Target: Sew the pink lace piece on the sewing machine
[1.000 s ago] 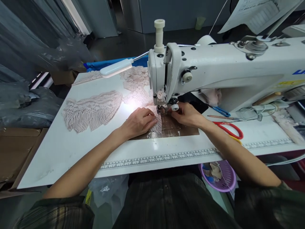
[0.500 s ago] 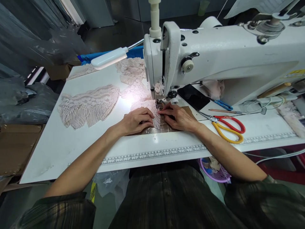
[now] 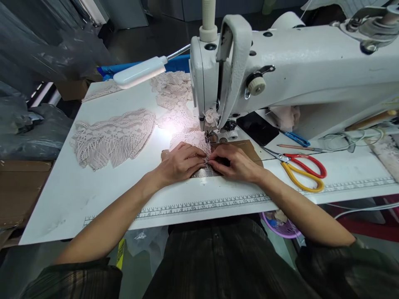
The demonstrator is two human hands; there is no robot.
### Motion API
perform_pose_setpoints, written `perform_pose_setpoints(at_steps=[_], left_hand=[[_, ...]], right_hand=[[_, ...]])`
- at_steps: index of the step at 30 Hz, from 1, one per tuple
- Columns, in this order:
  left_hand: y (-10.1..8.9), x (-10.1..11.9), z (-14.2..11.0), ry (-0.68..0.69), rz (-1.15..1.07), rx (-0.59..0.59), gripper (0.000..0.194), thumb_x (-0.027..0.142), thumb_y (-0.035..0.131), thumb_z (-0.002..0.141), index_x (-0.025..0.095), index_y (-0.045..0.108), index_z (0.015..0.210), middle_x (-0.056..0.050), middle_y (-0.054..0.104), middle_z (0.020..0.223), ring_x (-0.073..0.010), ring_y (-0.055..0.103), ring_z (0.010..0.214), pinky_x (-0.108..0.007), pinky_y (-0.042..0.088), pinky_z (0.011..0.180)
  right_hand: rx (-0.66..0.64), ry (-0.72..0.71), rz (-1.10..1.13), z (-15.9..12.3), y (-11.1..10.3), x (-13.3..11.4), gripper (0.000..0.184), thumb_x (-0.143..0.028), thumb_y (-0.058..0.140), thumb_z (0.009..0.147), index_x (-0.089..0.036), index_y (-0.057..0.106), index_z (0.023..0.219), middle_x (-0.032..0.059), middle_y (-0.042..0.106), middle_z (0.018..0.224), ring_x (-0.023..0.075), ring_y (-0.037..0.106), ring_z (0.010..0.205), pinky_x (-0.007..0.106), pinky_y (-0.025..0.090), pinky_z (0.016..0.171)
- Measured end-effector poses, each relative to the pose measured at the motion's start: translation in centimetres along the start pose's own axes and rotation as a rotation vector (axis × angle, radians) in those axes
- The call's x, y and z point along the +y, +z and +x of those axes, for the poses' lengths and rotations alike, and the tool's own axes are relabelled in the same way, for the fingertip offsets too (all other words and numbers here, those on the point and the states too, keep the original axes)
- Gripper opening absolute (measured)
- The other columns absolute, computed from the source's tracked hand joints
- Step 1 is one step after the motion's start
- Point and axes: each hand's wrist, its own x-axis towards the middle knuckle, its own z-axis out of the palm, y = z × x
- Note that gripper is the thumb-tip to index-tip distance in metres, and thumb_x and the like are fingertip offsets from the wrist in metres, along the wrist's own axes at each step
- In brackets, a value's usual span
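**Pale pink openwork lace [image 3: 187, 137] drew both hands to its near end**

The bare right hand [image 3: 235, 162] had moved most. A second earlier it was up beside the shiny metal presser foot [image 3: 210, 137] of the bulky white sewing machine [image 3: 289, 70]; half a second earlier it had dropped to the lace just below the foot; now it had come nearer the front edge of the smooth white table [image 3: 102, 195]. Its thumb and forefinger were together at the tips, and seemed to have pinched the lace's near end.

The bare left hand [image 3: 181, 162] had stayed with the lace, lying over its left part with the fingers bent and their tips just beside the other hand's. Its thumb was hidden, so whether that grip was clamped on the lace could not be told.

The lace lay just in front of and to the left of the foot, over the flat brown sheet [image 3: 247, 148]. With both hands now at the near end, the work looked to have passed from something at the foot to aligning or straightening the edge.

The steel scissors with one red and one yellow handle [image 3: 283, 157], partly covered by the right forearm a second earlier, now lay in full view. The loose fringed lace panel [image 3: 115, 135] had stayed on the left, untouched.
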Motion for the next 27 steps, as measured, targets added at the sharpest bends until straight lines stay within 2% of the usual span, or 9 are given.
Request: perform_pose_setpoints(at_steps=[2, 4, 6, 10, 16, 27], left_hand=[[-0.1, -0.1, 0.0, 0.017, -0.017, 0.027, 0.005, 0.016, 0.062, 0.093, 0.015, 0.066, 0.090, -0.006, 0.074, 0.098, -0.0154, 0.070, 0.087, -0.034, 0.061, 0.078], [-0.2, -0.1, 0.0, 0.015, -0.043, 0.049, 0.004, 0.014, 0.061, 0.093, 0.015, 0.065, 0.091, -0.006, 0.074, 0.099, -0.0148, 0.071, 0.091, -0.035, 0.062, 0.088], [-0.2, -0.1, 0.0, 0.020, -0.053, 0.054, 0.004, 0.014, 0.061, 0.093, 0.014, 0.065, 0.091, -0.006, 0.074, 0.098, -0.0142, 0.072, 0.093, -0.036, 0.062, 0.094], [0.0, 0.2, 0.0, 0.051, -0.037, 0.053, 0.005, 0.011, 0.061, 0.092, 0.014, 0.066, 0.092, -0.005, 0.075, 0.097, -0.0131, 0.072, 0.093, -0.033, 0.062, 0.095], [0.3, 0.2, 0.0, 0.071, -0.013, 0.005, 0.003, 0.011, 0.064, 0.091, 0.012, 0.066, 0.093, -0.006, 0.074, 0.093, -0.0150, 0.072, 0.090, -0.037, 0.062, 0.096], [-0.6, -1.0, -0.4, 0.101, -0.046, -0.076, 0.006, 0.017, 0.063, 0.092, 0.018, 0.067, 0.097, -0.004, 0.074, 0.099, -0.0149, 0.071, 0.093, -0.039, 0.060, 0.096]], right_hand=[[0.055, 0.038, 0.004, 0.0, -0.3, 0.5, 0.019, -0.027, 0.056, 0.094, -0.013, 0.067, 0.100, 0.0057, 0.067, 0.085, 0.0142, 0.060, 0.073, 0.027, 0.048, 0.069], [0.100, 0.076, -0.089, -0.1, -0.6, 0.9, 0.024, -0.025, 0.053, 0.095, -0.012, 0.068, 0.108, 0.0076, 0.067, 0.090, 0.0150, 0.061, 0.076, 0.028, 0.049, 0.070], [0.088, 0.076, -0.205, -0.2, -0.6, 1.2, 0.029, -0.023, 0.050, 0.096, -0.014, 0.069, 0.115, 0.0097, 0.066, 0.094, 0.0175, 0.061, 0.082, 0.030, 0.050, 0.073], [0.029, 0.043, -0.310, -0.3, -0.3, 1.4, 0.033, -0.023, 0.049, 0.096, -0.019, 0.070, 0.120, 0.0123, 0.064, 0.103, 0.0213, 0.061, 0.093, 0.035, 0.053, 0.080], [0.024, -0.016, -0.322, -0.4, 0.1, 1.6, 0.036, -0.022, 0.048, 0.094, -0.016, 0.069, 0.123, 0.0147, 0.061, 0.105, 0.0238, 0.059, 0.096, 0.040, 0.054, 0.085], [0.011, 0.034, -0.259, -0.5, 0.1, 1.4, 0.037, -0.021, 0.048, 0.094, -0.021, 0.069, 0.124, 0.0129, 0.060, 0.107, 0.0225, 0.058, 0.095, 0.040, 0.053, 0.085]])
